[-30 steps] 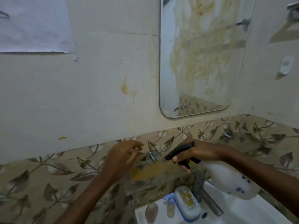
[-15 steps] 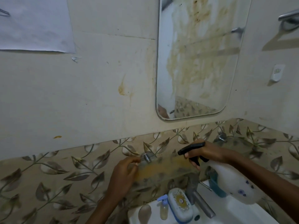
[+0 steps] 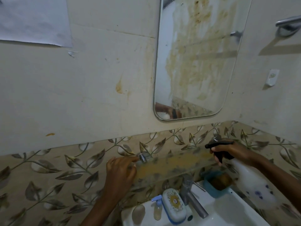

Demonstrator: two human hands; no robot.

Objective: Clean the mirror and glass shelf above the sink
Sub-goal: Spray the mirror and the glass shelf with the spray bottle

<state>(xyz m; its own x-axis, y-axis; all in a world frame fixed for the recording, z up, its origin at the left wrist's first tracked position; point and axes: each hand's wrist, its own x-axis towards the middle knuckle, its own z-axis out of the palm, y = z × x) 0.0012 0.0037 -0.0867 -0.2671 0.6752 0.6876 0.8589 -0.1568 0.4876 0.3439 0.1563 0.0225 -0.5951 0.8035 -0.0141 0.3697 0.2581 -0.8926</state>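
A rounded mirror (image 3: 195,62) hangs on the wall, smeared with yellow-brown streaks. Below it a glass shelf (image 3: 172,165) on metal brackets carries a large yellow-brown stain. My left hand (image 3: 120,170) rests at the shelf's left end beside the bracket, fingers loosely curled, holding nothing that I can see. My right hand (image 3: 231,151) grips the black trigger of a white spray bottle (image 3: 254,185) at the shelf's right end; the nozzle points left along the shelf.
A white sink (image 3: 228,214) with a metal tap (image 3: 192,196) sits under the shelf. On its rim are a small pump bottle (image 3: 157,207), a soap box (image 3: 173,206) and a blue dish (image 3: 216,185). A towel bar (image 3: 288,23) is at top right.
My left hand dropped from the wall tiles down to the shelf's left end. My right hand carried the spray bottle rightward to the shelf's right end.
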